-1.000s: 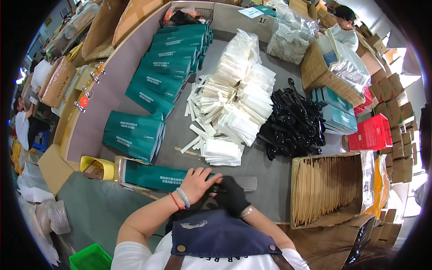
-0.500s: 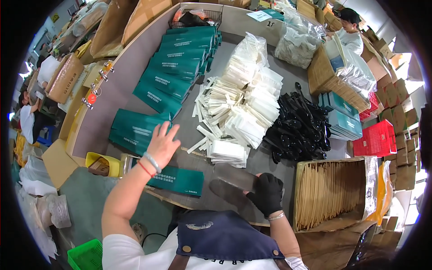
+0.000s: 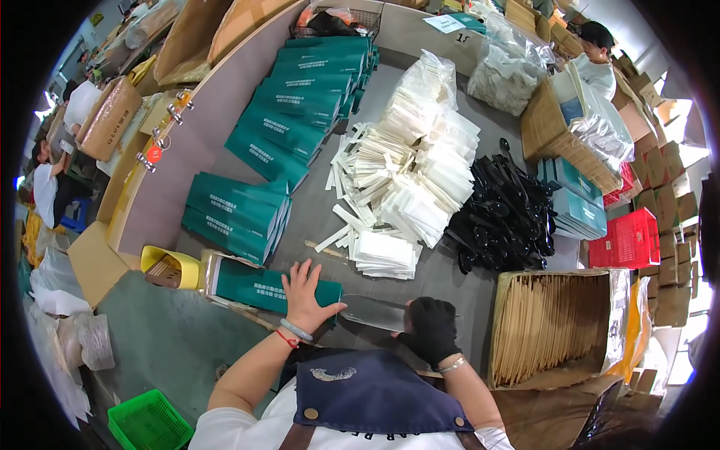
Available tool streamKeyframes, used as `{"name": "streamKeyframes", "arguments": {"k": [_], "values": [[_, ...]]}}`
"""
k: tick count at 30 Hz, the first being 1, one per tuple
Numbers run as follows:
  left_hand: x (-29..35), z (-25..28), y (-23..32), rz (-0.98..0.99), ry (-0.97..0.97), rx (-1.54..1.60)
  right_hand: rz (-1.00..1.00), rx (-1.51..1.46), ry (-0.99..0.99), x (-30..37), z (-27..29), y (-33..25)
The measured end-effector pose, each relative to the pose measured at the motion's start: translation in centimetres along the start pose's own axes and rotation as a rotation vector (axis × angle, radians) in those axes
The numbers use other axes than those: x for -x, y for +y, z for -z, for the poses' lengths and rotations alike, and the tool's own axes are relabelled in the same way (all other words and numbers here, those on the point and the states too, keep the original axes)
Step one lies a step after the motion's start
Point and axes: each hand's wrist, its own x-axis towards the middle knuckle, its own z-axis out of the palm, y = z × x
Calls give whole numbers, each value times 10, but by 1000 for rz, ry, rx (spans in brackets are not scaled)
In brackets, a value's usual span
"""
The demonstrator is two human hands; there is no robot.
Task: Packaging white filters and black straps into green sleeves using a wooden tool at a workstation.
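Observation:
My left hand [image 3: 304, 298] lies with spread fingers on a long green printed packet [image 3: 251, 287] at the table's near edge. Its thumb reaches the left end of a clear plastic sleeve [image 3: 371, 313]. My right hand [image 3: 433, 328], in a black fingerless glove, grips the right end of that sleeve, which lies in line with the packet. Fanned stacks of green packets [image 3: 232, 208] stand at the left. Beyond my hands are a heap of thin white paper-wrapped packets [image 3: 431, 199] and, to its right, a pile of black plastic spoons [image 3: 499, 217].
A carton of thin wooden sticks [image 3: 551, 326] stands at the right. Left of the green packet is a yellow container [image 3: 171, 268]. Grey panels [image 3: 176, 142] wall the table's far and left sides. A co-worker [image 3: 596, 64] is at the far right, near a plastic-lined carton [image 3: 559, 120].
My left hand has come down and right from the left stack onto the near green packet. The clear sleeve, tilted and blurred before, now lies level, its left end meeting the packet.

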Motion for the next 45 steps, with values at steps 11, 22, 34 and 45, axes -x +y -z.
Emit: {"name": "streamKeyframes", "arguments": {"k": [11, 22, 34, 45], "values": [[-77, -9, -15, -190, 270, 24, -10, -179, 356, -17, -34, 26], [-102, -14, -13, -77, 253, 281, -1233, 136, 574, 192, 33, 207], [-115, -24, 53, -441, 25, 73, -1175, 120, 700, 193, 5, 239], [-113, -15, 74, -513, 98, 45, -946, 101, 1080, 175, 3, 224]]}}
